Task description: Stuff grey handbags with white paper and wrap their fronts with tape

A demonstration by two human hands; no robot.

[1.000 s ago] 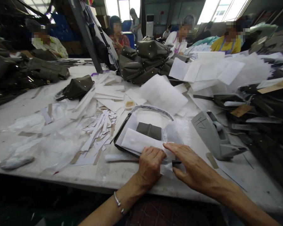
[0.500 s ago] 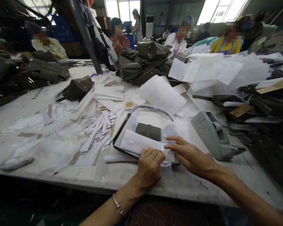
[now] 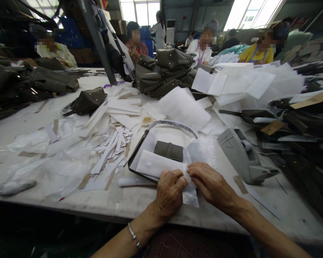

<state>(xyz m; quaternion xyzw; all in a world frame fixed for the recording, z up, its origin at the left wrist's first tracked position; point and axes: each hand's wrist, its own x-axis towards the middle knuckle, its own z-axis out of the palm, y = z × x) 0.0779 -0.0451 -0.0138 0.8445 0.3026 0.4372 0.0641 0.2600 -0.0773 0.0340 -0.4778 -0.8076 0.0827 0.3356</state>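
A dark olive handbag (image 3: 134, 162) lies on the table before me, its handle (image 3: 174, 123) wrapped in clear film. White foam sheet (image 3: 153, 163) covers much of its front, leaving an olive strap tab (image 3: 168, 150) exposed. My left hand (image 3: 170, 193) is closed at the lower edge of the bag, on the foam sheet. Beside it, my right hand (image 3: 212, 184) has its fingers bent together on a piece of clear plastic film (image 3: 190, 197) at the bag's lower right. The fingertips of both hands are partly hidden.
Right of the bag stands a grey tape dispenser (image 3: 240, 154), with a brown strip (image 3: 240, 184) near it. Cut paper strips (image 3: 111, 150) and crumpled plastic (image 3: 67, 168) lie leftward. Behind are foam sheets (image 3: 184, 107) and piled bags (image 3: 161, 73). Several people sit across the table.
My right hand's outstretched fingers have bent in and moved down onto the film. My left thumb has come into view. The film's lower end hangs further towards me.
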